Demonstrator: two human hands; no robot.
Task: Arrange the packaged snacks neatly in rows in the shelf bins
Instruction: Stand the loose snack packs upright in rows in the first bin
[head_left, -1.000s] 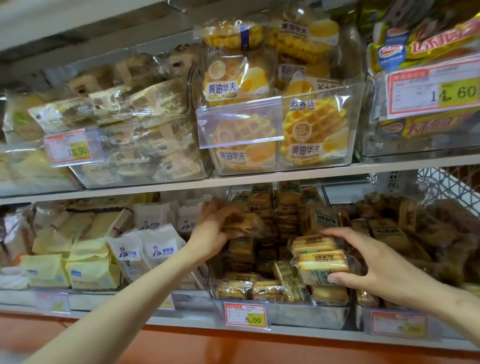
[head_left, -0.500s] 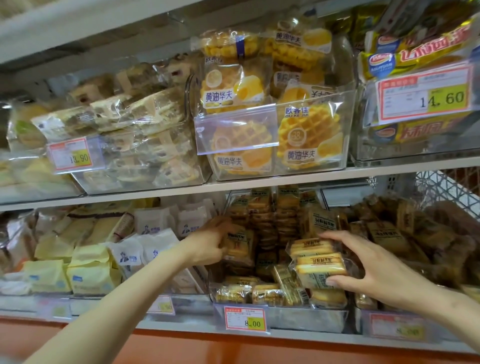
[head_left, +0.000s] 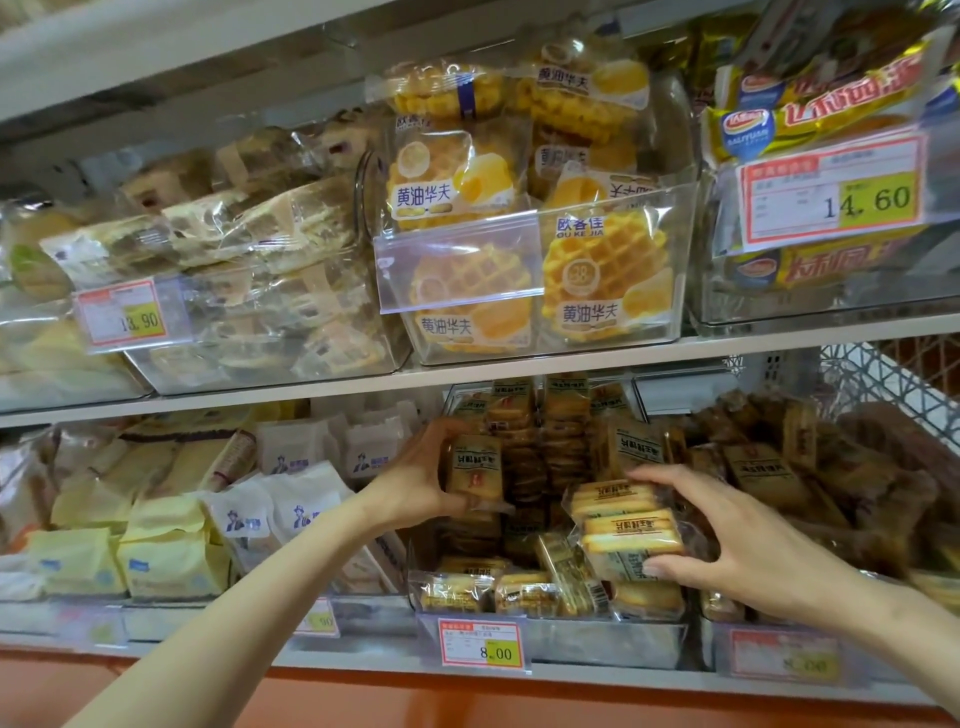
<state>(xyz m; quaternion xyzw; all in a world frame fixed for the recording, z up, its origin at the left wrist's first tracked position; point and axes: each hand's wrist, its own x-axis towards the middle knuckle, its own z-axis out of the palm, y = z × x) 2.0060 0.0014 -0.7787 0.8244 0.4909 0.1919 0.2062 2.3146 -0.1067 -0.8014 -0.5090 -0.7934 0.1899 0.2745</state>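
Standing before the lower shelf, the person reaches both arms into the middle bin, the one with the 8.00 price tag. From the head view, the left grip is curled round one upright snack packet at the bin's left side, seemingly to set it square against the rows stacked behind. The right grip pinches a small stack of packets lying flat above the loose ones in front, probably keeping them together as one row.

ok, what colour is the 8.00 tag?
The 8.00 tag is white with a red border and a yellow price patch. Head view.
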